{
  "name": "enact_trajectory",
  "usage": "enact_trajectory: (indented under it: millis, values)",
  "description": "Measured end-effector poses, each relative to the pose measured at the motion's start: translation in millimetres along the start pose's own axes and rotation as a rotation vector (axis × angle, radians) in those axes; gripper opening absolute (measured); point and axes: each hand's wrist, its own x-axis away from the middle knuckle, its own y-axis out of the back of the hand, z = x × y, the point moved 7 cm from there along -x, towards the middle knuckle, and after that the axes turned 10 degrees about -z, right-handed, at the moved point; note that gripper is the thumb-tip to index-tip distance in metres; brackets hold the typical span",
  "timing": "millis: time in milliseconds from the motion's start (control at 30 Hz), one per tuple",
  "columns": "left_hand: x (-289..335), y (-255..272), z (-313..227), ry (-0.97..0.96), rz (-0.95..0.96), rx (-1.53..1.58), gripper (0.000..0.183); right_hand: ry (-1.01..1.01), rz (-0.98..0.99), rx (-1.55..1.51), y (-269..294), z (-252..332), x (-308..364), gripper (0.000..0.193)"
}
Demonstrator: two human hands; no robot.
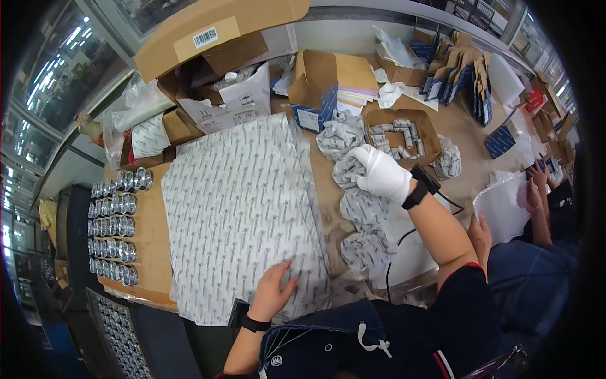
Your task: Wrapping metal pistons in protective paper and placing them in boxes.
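Note:
My bare left hand [276,290] rests with its fingers apart on the near right part of a stack of printed wrapping paper sheets [233,208]. My right hand [384,175], in a white glove, is closed over a paper-wrapped bundle [346,172] right of the stack; its fingertips are partly hidden against the crumpled paper. Other wrapped bundles [365,249] of the same paper sit in a line nearer and farther than this one. Several rows of shiny round metal parts [113,226] stand on cardboard at the left.
An open carton [404,123] holding small metal cylinders stands beyond my right hand. Behind the paper are a large cardboard box [227,104] and a blue box [315,101]. A black cable [404,237] runs by my right forearm. At right, a co-worker's hands hold bubble wrap [505,205].

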Motion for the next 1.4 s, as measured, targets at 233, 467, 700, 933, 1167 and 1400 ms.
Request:
enact_trajectory:
  millis: [233, 467, 700, 933, 1167, 1400]
  values:
    - [-6.6, -18.4, -18.6, -0.117, 0.039, 0.021, 0.042, 0.120, 0.173, 0.351, -53.2, 23.6, 61.6, 0.037]
    - [-3.6, -14.0, -22.3, -0.137, 0.047, 0.061, 0.045, -0.038, -0.223, 0.050, -12.0, 20.5, 56.7, 0.029]
    - [-22.1, -16.0, -19.5, -0.085, -0.026, 0.136, 0.049, 0.219, 0.238, 0.273, -42.3, 106.6, 114.7, 0.035]
    - [-53.0, -20.5, -50.7, -0.173, -0.037, 0.064, 0.051, 0.157, 0.030, 0.295, -53.7, 102.4, 143.3, 0.043]
    - [-108.6, -24.7, -95.6, -0.176, -0.102, 0.066, 0.059, -0.102, 0.060, 0.421, -53.9, 85.2, 159.9, 0.071]
    - [-156.5, -62.9, -107.8, -0.122, -0.033, 0.204, 0.058, -0.222, -0.021, 0.412, -49.8, 76.4, 160.2, 0.062]
